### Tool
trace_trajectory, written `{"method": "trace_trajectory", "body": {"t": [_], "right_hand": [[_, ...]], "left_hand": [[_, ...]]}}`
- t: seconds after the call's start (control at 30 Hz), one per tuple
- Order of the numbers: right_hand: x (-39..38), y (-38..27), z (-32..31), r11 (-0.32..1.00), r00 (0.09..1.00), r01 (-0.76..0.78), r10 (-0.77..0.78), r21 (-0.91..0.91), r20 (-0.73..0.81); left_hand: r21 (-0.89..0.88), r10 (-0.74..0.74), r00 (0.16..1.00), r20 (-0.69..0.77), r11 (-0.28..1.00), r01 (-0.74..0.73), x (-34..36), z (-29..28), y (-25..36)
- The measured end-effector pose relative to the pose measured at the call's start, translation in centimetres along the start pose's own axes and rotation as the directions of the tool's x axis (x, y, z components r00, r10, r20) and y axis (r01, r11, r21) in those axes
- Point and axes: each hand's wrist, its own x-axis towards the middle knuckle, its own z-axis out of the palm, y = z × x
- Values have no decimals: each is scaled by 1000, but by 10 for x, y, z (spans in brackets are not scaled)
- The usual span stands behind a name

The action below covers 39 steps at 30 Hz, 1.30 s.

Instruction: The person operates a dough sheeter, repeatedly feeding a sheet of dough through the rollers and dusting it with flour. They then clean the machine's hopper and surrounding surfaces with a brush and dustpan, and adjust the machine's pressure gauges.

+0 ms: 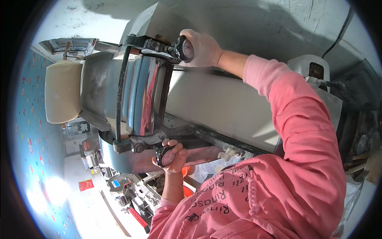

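My right hand (205, 48), in a thin pale glove, is closed round a black adjusting knob (185, 49) with a dial face, at the far end of a roller machine's head. My left hand (178, 158) is closed round a matching dial knob (164, 155) at the near end. Between the two knobs lie shiny metal rollers (139, 93), which mirror something pink. A thick cream-coloured sheet, seemingly dough (63, 92), hangs over the machine's left end. To the right of the rollers stretches a pale flat bed (223, 107); whether dough covers it I cannot tell.
A dark guard bar (121, 95) crosses the machine head. Grey metal housing (153, 24) rises behind it. Below left, on the floor, stand other pieces of equipment (127, 189). A black cable (340, 34) runs down the back wall, and dark machinery (354, 85) stands at the right.
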Motion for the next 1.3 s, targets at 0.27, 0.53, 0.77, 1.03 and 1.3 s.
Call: {"method": "trace_trajectory", "body": {"t": [0.27, 0.53, 0.77, 1.03, 1.3], "right_hand": [[-11, -38, 19, 728, 772, -624, 630, 283, 84], [-8, -42, 12, 694, 739, -669, 659, 266, 140], [-10, -46, 12, 655, 722, -674, 681, 341, 120], [-13, -41, 24, 730, 793, -563, 609, 388, 5], [-15, -34, 23, 737, 841, -479, 541, 477, 9]], "left_hand": [[21, -9, 1000, 23, 1000, 8, 3, 1, 0], [42, 7, 1000, 3, 999, -7, 2, 3, 0], [61, 13, 999, 53, 998, -17, 3, 1, 0], [34, 29, 999, -31, 999, -28, 1, 5, -2], [65, 14, 1000, -18, 998, -12, 2, 4, -1]]}}
